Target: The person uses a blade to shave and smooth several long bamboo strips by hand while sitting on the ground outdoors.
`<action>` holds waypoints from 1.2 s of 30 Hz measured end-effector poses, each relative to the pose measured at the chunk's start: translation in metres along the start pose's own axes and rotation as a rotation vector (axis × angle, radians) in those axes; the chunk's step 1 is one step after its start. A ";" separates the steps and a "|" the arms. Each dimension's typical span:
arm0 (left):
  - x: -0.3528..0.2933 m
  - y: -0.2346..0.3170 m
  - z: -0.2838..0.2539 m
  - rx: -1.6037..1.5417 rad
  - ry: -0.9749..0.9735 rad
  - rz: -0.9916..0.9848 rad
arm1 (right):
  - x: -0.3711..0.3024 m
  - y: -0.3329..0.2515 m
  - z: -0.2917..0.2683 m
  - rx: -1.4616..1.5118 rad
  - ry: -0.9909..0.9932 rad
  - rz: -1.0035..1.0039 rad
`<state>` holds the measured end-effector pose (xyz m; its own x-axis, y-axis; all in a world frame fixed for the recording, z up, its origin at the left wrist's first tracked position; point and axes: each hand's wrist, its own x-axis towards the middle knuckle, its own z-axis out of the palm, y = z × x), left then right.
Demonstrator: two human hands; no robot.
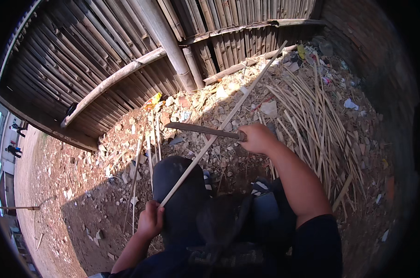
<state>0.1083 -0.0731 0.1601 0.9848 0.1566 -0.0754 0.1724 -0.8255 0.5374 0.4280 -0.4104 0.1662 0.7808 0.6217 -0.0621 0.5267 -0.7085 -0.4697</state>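
My left hand is closed around the near end of a long, pale bamboo strip. The strip slants up and away to the right across my dark-clothed knee, its far end close to the fence. My right hand grips the handle of a large knife with a long, dark blade. The blade points left and crosses the strip near its middle; whether its edge cuts into the strip, I cannot tell. Below my hands, parts of my sandalled feet show on the ground.
A pile of split strips lies to the right. Several more strips lie beyond my left knee. A bamboo fence with a thick post stands ahead, a wall at right. Stones and litter cover the ground; people stand far left.
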 end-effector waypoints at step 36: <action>-0.010 -0.004 -0.009 -0.130 -0.058 0.020 | -0.017 -0.018 -0.013 -0.167 -0.029 -0.188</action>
<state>0.0977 -0.0662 0.1661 0.9883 0.1060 -0.1101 0.1521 -0.7504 0.6432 0.4095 -0.4127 0.1873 0.6549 0.7556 -0.0138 0.7120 -0.6230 -0.3239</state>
